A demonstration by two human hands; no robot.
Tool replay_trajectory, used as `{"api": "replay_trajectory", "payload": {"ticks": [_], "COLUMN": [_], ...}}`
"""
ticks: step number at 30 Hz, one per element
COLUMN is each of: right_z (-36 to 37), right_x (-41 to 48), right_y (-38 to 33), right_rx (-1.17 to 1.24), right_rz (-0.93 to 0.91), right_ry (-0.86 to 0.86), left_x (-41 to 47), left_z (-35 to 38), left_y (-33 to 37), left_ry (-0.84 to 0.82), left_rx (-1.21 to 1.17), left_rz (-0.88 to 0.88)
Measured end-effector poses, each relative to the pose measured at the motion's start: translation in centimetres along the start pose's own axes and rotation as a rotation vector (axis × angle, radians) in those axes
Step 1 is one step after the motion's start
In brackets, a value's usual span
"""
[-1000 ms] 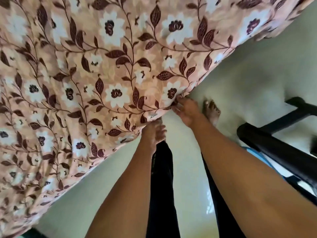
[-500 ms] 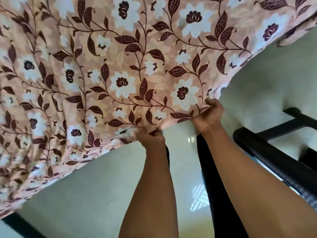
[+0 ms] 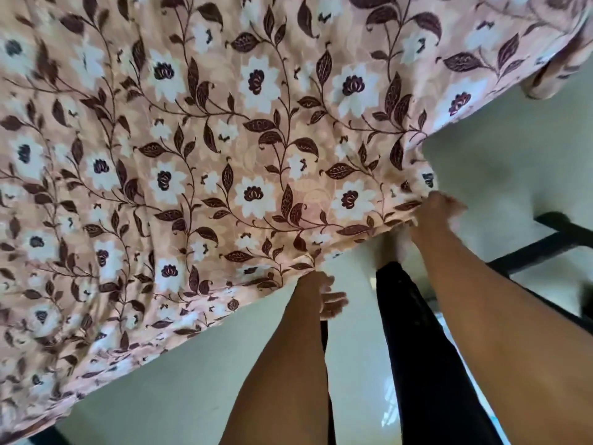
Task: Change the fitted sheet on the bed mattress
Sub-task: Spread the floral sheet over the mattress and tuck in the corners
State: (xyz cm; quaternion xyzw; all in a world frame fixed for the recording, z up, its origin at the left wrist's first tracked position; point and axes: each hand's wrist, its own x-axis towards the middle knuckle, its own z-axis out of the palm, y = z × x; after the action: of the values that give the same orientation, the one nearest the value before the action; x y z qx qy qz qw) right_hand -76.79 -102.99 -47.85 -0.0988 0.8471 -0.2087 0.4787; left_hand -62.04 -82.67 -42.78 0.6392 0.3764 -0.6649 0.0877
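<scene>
The sheet (image 3: pixel 256 149) hangs wide across the upper left, peach cloth printed with white flowers and dark maroon leaves on thin vines, its lower hem running slantwise above the pale floor (image 3: pixel 500 162). The right hand (image 3: pixel 435 211) has fingers curled on the hem where the cloth bunches. The left hand (image 3: pixel 313 282) meets the hem lower down, too blurred to tell its grip. A black frame (image 3: pixel 558 239) stands to the right.
</scene>
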Motion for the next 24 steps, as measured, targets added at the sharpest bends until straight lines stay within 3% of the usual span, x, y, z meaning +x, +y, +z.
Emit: {"api": "replay_trajectory", "payload": {"ticks": [2, 4, 5, 8, 11, 15, 21, 24], "right_z": [0.4, 1.5, 2.5, 5.1, 5.9, 3.7, 0.4, 0.5], "right_x": [0.1, 1.5, 1.9, 0.2, 0.5, 2.5, 4.7, 5.6], "right_y": [-1.9, -3.9, -5.3, -9.4, -10.9, -12.3, -18.6, -22.8], "right_rx": [-0.110, -0.158, -0.152, -0.258, -0.590, -0.633, -0.512, -0.393], "right_rz": [-0.058, -0.133, -0.176, -0.283, -0.403, -0.525, -0.531, -0.516], "right_ry": [0.095, 0.106, 0.032, -0.195, -0.131, -0.098, 0.004, 0.000], "left_x": [-2.1, -3.2, -4.3, -8.1, -11.9, -14.3, -14.3, -15.0], "left_z": [0.5, 1.5, 2.3, 4.3, 6.5, 10.1, 14.5, 16.4], "left_y": [1.7, 4.7, 6.5, 11.8, 16.9, 21.0, 23.2, 23.7], "left_ry": [0.165, 0.470, 0.578, 0.657, 0.720, 0.689, 0.566, 0.617], "left_rx": [0.373, 0.741, 0.853, 0.954, 1.009, 1.142, 1.431, 1.413], "left_rz": [0.170, 0.593, 0.838, 1.361, 1.638, 1.699, 1.411, 1.522]}}
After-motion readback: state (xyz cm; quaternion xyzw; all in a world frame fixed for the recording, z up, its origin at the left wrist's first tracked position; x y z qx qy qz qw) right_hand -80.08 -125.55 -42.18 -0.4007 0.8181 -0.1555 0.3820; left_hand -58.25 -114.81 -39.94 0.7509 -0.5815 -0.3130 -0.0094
